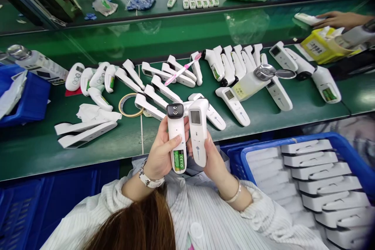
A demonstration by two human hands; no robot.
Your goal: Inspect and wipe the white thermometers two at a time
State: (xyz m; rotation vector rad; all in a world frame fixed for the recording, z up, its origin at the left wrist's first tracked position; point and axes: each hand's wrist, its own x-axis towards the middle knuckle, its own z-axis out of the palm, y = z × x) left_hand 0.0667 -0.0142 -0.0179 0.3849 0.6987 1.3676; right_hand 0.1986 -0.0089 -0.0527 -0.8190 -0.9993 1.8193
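My left hand is closed round a white infrared thermometer, upright, its dark sensor end at the top and green batteries showing in its uncovered compartment. Beside it, my right hand grips a second thermometer, turned so its small grey screen and printed front face me. The two stand side by side, just in front of the bench edge. Behind them on the bench lie several more white thermometers, with a pink-and-white toothbrush resting across some. A roll of tape lies to the left.
A dispenser bottle lies among the thermometers on the green bench. At the right, a blue crate holds rows of thermometers. Another person's hand touches a thermometer near a yellow box. A blue bin stands left.
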